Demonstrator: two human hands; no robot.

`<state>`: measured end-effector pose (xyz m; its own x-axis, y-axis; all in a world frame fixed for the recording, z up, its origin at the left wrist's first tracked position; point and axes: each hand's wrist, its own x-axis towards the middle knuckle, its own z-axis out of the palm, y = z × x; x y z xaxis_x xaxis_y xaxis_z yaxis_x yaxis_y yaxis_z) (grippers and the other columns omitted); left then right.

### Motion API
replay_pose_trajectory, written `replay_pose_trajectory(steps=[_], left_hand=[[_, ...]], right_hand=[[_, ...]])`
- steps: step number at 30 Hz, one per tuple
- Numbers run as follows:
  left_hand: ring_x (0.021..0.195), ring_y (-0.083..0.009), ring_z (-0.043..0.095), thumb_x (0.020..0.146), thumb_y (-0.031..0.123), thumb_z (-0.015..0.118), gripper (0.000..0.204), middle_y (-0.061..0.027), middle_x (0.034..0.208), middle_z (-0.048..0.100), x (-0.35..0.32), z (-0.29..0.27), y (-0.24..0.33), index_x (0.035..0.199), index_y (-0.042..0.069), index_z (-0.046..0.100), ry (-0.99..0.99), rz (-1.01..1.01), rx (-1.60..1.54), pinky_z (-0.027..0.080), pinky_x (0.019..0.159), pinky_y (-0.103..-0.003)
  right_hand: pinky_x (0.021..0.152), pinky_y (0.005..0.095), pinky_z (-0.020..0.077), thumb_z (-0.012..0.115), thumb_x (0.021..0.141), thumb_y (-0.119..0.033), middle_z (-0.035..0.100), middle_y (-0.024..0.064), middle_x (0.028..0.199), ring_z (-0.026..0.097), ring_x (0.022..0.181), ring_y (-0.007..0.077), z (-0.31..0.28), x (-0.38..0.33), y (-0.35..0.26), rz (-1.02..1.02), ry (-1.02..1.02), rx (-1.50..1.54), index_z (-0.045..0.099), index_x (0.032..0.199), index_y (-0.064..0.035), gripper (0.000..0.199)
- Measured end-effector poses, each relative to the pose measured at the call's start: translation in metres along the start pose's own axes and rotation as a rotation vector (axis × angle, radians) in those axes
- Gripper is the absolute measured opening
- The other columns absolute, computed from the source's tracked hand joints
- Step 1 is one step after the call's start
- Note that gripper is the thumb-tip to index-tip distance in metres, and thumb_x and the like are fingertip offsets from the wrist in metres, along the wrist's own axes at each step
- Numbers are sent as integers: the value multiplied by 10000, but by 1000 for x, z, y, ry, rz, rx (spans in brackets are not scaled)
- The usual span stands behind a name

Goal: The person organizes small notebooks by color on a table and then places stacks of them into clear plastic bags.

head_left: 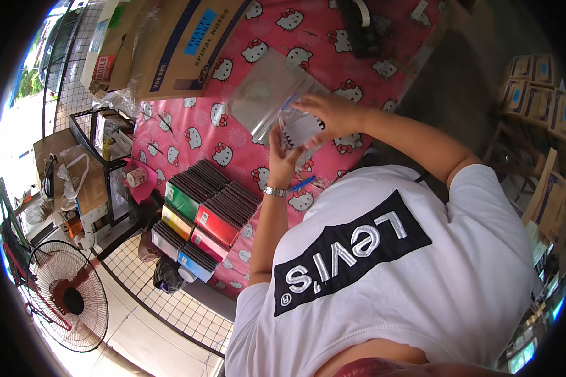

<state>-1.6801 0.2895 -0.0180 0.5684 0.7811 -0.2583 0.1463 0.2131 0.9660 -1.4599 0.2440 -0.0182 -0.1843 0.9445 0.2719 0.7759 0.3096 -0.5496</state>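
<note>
Between my two hands is a small spiral notebook (302,128) with whitish pages, black binding coils and what looks like clear plastic around it. My left hand (284,158), below a metal-band watch, grips its lower left side. My right hand (334,114) curls over its upper right edge. A stack of clear plastic bags (256,94) lies flat on the table just beyond the notebook. Beside my left wrist is a blue pen (302,184). Several spiral notebooks (217,217) with green, red, yellow, pink and blue covers stand in stacked rows to the left.
A pink cartoon-cat cloth (195,135) covers the table. At the far left stands a large cardboard box (182,47); a black tape dispenser (360,28) sits at the far edge. A fan (69,295) is at the lower left. More cartons (541,94) are stacked at right.
</note>
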Motion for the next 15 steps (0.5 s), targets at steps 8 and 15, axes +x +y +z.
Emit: replay_pose_trajectory(steps=[8, 15], left_hand=[[1181, -182, 493, 952, 172, 495, 316, -119, 1264, 560, 10, -25, 38, 1193, -24, 557, 124, 33, -191, 357, 1008, -318], [1126, -195, 511, 751, 131, 559, 479, -85, 1212, 567, 41, -37, -20, 1209, -11, 548, -273, -306, -525, 360, 990, -336]], right_hand=[[750, 345, 485, 636, 873, -205, 613, 70, 923, 596, 768, 191, -54, 24, 6, 341, -142, 669, 617, 1155, -46, 323], [735, 290, 453, 706, 821, -270, 597, 42, 941, 527, 798, 133, 4, 2, 33, 345, -305, 697, 496, 1336, -127, 574]])
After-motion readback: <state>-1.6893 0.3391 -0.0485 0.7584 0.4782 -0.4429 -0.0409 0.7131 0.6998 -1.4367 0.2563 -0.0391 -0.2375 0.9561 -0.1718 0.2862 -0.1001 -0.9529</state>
